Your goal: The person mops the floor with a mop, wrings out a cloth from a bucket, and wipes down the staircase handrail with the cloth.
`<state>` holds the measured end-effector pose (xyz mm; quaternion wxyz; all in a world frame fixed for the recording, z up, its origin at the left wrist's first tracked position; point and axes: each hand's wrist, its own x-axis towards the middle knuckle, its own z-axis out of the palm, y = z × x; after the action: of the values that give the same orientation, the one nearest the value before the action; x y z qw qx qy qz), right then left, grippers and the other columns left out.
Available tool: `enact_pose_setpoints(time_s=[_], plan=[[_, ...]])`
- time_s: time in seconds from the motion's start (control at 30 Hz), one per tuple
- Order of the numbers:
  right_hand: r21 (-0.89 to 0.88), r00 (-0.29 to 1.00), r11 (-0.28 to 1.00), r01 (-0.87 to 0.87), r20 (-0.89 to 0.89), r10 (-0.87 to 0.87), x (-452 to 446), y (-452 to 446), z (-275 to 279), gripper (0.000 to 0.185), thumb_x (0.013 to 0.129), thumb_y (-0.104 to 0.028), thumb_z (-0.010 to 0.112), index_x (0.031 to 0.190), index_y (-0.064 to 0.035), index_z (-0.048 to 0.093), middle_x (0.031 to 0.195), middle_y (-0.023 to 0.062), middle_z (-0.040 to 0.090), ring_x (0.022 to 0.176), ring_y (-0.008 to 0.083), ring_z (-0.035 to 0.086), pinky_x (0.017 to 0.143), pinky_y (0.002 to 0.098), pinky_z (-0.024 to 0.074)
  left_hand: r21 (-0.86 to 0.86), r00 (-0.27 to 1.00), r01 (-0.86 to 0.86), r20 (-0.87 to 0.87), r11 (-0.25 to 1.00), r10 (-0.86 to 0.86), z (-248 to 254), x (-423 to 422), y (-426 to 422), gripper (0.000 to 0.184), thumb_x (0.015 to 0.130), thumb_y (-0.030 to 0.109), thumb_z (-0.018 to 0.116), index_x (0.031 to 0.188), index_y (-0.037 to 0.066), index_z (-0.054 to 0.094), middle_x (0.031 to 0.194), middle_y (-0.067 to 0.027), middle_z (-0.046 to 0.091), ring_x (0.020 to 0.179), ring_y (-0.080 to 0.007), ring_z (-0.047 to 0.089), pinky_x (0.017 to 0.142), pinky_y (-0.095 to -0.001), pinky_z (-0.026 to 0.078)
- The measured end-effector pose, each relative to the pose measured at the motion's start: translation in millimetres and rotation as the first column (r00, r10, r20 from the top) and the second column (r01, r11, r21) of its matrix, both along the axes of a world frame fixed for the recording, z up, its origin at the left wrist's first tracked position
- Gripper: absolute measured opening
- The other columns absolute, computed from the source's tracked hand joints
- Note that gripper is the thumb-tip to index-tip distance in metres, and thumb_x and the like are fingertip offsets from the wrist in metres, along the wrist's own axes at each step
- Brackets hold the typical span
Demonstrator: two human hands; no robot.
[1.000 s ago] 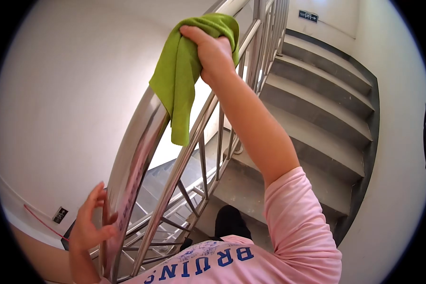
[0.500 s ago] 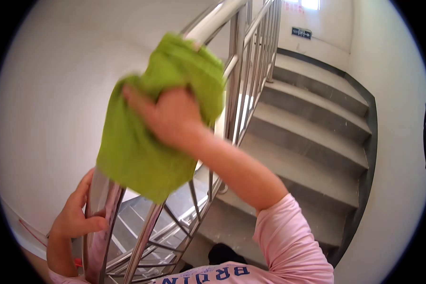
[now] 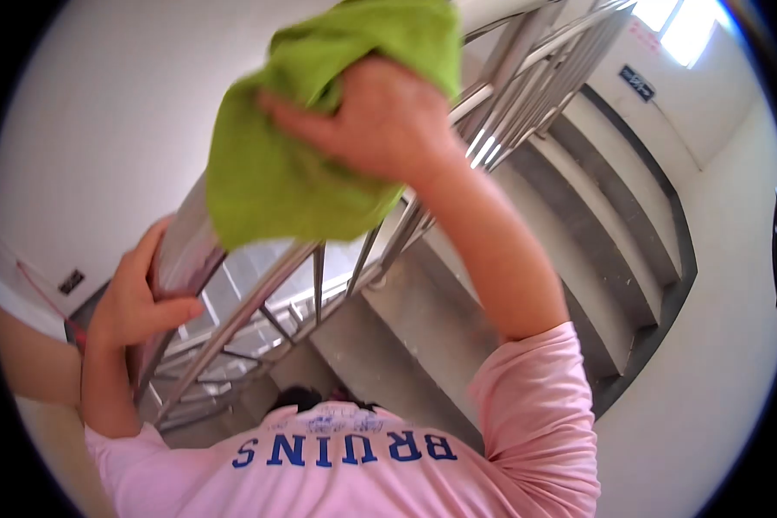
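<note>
A green cloth [image 3: 276,194] lies draped over the metal handrail [image 3: 186,246], covering its upper part. My right hand [image 3: 388,116] grips the cloth from above, thumb stretched along it, some fingers hidden in the folds. Lower down, my left hand [image 3: 138,298] holds the rail, fingers over its far side and thumb across the near side. Thin metal balusters [image 3: 319,285] run below the rail.
Grey concrete stairs [image 3: 509,259] climb at the right beside a white wall [image 3: 708,371]. A small dark sign [image 3: 637,83] hangs near a bright window [image 3: 686,34]. A lower flight shows through the balusters, and dark shoes [image 3: 298,399] are partly visible beneath me.
My right hand has moved with the cloth farther up along the handrail. My left hand stays on the rail. The view has tilted, so the stairs appear slanted.
</note>
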<state>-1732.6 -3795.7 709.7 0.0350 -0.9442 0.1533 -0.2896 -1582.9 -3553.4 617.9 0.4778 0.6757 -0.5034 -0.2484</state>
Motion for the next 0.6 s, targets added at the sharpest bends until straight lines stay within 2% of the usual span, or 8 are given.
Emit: enact_pose_setpoints(time_s=[0.07,0.1,0.17,0.23,0.33,0.37,0.47,0.6], plan=[[-0.048,0.990,0.994,0.100,-0.095,-0.104,-5,0,22,0.059,0.075,-0.066,0.056,0.092,-0.0108,0.069,0.079,0.0140,0.067,0.072,0.0307,0.065,0.066,0.0384,0.0513,-0.016,1.000,-0.010,-0.007,1.000,0.010,-2,1,-1,0.089,0.058,0.025,0.079,0.133,-0.003,0.038,0.116,-0.0106,0.055,0.108,-0.0174,0.050,0.095,-0.0286,0.036],[0.067,0.968,0.979,0.193,-0.178,-0.179,-1,10,39,0.055,0.081,-0.057,0.055,0.098,-0.0054,0.065,0.082,0.0146,0.066,0.076,0.0287,0.064,0.071,0.0371,0.0505,-0.019,1.000,-0.007,-0.017,1.000,0.006,-2,2,-1,0.089,0.058,0.025,0.078,0.133,-0.003,0.038,0.116,-0.0107,0.055,0.107,-0.0174,0.050,0.095,-0.0286,0.036],[0.096,0.981,0.981,0.168,-0.117,-0.157,7,2,40,0.052,0.086,-0.049,0.055,0.104,-0.0006,0.061,0.084,0.0151,0.065,0.080,0.0271,0.063,0.075,0.0362,0.0499,-0.032,1.000,-0.013,-0.017,0.999,0.012,-1,2,-3,0.089,0.058,0.025,0.078,0.133,-0.003,0.039,0.114,-0.0109,0.056,0.105,-0.0179,0.052,0.094,-0.0288,0.037],[-0.099,0.986,0.994,-0.052,0.155,0.067,1,-39,19,0.052,0.086,-0.050,0.054,0.104,-0.0019,0.062,0.082,0.0149,0.065,0.077,0.0280,0.063,0.074,0.0369,0.0503,0.006,0.999,-0.014,-0.035,1.000,0.014,-2,4,-1,0.093,0.058,0.032,0.078,0.133,-0.004,0.037,0.119,-0.0116,0.053,0.111,-0.0187,0.049,0.097,-0.0288,0.033],[-0.053,0.971,0.995,-0.084,0.222,0.094,-4,-50,30,0.056,0.086,-0.056,0.050,0.106,-0.0049,0.062,0.088,0.0143,0.066,0.078,0.0283,0.064,0.075,0.0371,0.0507,0.057,0.999,-0.036,-0.006,0.998,0.037,1,3,0,0.096,0.057,0.035,0.078,0.134,-0.004,0.036,0.121,-0.0130,0.052,0.114,-0.0201,0.048,0.099,-0.0291,0.032],[0.032,0.986,0.999,0.016,0.164,-0.021,-5,-53,35,0.058,0.084,-0.057,0.053,0.107,-0.0050,0.062,0.088,0.0152,0.066,0.082,0.0288,0.064,0.078,0.0380,0.0499,0.069,0.999,-0.046,0.017,0.997,0.045,2,4,0,0.096,0.057,0.035,0.078,0.134,-0.004,0.036,0.121,-0.0135,0.052,0.114,-0.0206,0.048,0.099,-0.0292,0.032],[-0.085,0.967,0.986,0.142,0.226,-0.120,-8,-65,46,0.060,0.078,-0.064,0.053,0.087,-0.0068,0.069,0.079,0.0155,0.067,0.072,0.0320,0.065,0.068,0.0401,0.0511,0.097,0.995,-0.070,0.080,0.993,0.063,6,2,0,0.098,0.055,0.034,0.078,0.134,-0.004,0.035,0.119,-0.0152,0.054,0.113,-0.0220,0.050,0.099,-0.0298,0.034],[-0.022,0.936,0.987,0.157,0.321,-0.142,-8,-89,53,0.060,0.077,-0.062,0.055,0.093,-0.0063,0.069,0.088,0.0169,0.067,0.084,0.0334,0.063,0.076,0.0410,0.0485,0.091,0.993,-0.050,0.115,0.995,0.039,6,4,-1,0.093,0.056,0.030,0.074,0.134,-0.003,0.035,0.118,-0.0156,0.055,0.111,-0.0227,0.051,0.097,-0.0306,0.036]])
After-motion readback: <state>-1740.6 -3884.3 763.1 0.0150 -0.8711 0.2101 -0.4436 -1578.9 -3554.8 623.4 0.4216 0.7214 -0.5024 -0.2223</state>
